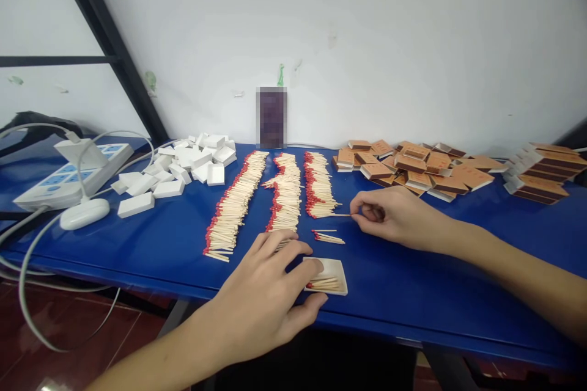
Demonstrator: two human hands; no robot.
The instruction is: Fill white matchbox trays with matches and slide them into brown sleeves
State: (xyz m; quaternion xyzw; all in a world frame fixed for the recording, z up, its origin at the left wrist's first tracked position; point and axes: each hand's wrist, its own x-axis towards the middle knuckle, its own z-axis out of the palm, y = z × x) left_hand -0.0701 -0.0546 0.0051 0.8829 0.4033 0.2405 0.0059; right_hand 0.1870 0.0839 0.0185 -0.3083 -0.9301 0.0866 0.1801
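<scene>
My left hand (263, 296) steadies a small white matchbox tray (345, 278) near the table's front edge. Its index finger reaches over the tray's left part and the thumb lies at the near side. Red-headed matches (328, 285) lie inside the tray. My right hand (403, 218) pinches the plain end of a single match (342, 215) between thumb and fingertips, at the near end of the right-hand row of matches (321, 186). A few loose matches (329, 237) rest between that row and the tray. My left fingers partly hide the middle row (287, 201).
Another match row (236, 208) lies to the left. Piled white trays (183, 162) sit behind it. Brown matchbox sleeves (413, 165) are heaped at the back right, beside stacked matchboxes (545, 171). A power strip (77, 174) with cables occupies the left end. A blurred dark rectangle (271, 119) stands against the wall.
</scene>
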